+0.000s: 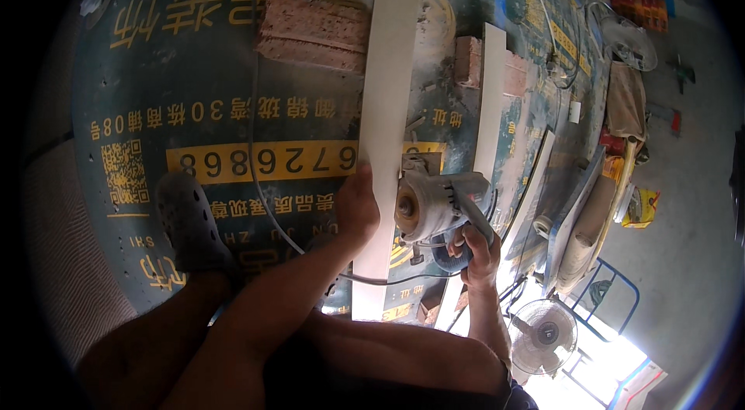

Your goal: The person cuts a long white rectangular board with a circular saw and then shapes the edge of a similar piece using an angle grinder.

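A long pale strip [390,61], perhaps tile or stone, runs up the middle of the view across a red brick [313,31]. My left hand [358,204] is closed on the strip's left edge, its fingertips partly hidden. On the right edge sits a handheld electric cutter [438,204], grey and dusty, with a round motor end. My right hand [475,249] wraps round its rear handle. I cannot see the blade. A dark cord [388,281] crosses over the strip below the cutter. Right of the cutter lies a shorter pale strip [489,100], resting on another brick [468,61].
Printed dark green sheeting [155,92] covers the floor. My left foot in a grey clog [186,212] stands at left. A cable [254,100] runs down past the brick. Rightward are a standing fan [545,335], another pale strip [529,185] and rolled material [594,228].
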A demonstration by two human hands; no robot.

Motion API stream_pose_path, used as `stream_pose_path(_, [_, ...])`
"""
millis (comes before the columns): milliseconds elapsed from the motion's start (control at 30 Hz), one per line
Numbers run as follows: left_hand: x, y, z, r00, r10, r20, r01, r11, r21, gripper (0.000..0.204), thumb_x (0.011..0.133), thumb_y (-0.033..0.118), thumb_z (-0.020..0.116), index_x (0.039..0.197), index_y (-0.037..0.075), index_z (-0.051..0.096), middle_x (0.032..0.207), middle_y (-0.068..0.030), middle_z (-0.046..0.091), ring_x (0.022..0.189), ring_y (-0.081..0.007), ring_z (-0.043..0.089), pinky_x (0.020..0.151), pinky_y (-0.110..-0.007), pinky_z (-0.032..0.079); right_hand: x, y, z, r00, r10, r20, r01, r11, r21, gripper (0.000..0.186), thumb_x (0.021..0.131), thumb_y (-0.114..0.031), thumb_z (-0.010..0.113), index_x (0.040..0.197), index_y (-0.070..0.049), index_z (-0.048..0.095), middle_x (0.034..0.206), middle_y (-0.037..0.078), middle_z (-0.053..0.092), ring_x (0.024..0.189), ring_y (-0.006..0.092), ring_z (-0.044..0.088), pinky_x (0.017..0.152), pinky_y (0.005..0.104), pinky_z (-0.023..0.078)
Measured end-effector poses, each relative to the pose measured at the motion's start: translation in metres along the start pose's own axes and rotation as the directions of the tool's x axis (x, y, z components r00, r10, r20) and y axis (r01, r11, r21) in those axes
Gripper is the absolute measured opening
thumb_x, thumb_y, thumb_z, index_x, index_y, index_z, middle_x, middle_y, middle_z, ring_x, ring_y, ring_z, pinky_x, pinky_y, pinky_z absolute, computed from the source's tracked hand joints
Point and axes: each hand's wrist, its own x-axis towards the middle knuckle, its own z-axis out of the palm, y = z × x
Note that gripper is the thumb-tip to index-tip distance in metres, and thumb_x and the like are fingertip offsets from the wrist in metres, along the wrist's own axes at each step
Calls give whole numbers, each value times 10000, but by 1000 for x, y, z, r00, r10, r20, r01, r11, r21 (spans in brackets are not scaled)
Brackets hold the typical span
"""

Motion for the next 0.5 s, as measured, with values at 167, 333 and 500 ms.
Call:
stream_pose_path(167, [-1,5,-2,999,-36,9,36,999,24,600,1061,508,348,1130,3,664,1058,-248,688,1061,-436,630,908,-473,469,-3,2,0,1000,-5,-4,4,1000,-24,366,890,-315,662,809,39,614,642,82,579,554,147,534,544,286,421])
stream_pose_path(333, [-3,1,-4,1000,-10,-15,11,1000,26,596,1063,504,341,1128,7,664,1060,-243,688,1070,-433,626,920,-480,461,-5,3,1,1000,-11,13,11,1000,-13,347,888,-300,673,824,36,615,656,81,586,555,147,531,549,292,429])
stream_pose_path(500, [-1,-1,-1,987,150,-54,-139,976,168,543,1070,460,348,1146,20,658,1064,-237,684,1064,-432,625,930,-482,457,-7,20,-17,993,69,-95,-62,995,80,249,867,-208,669,881,38,631,681,84,611,564,152,582,523,278,458])
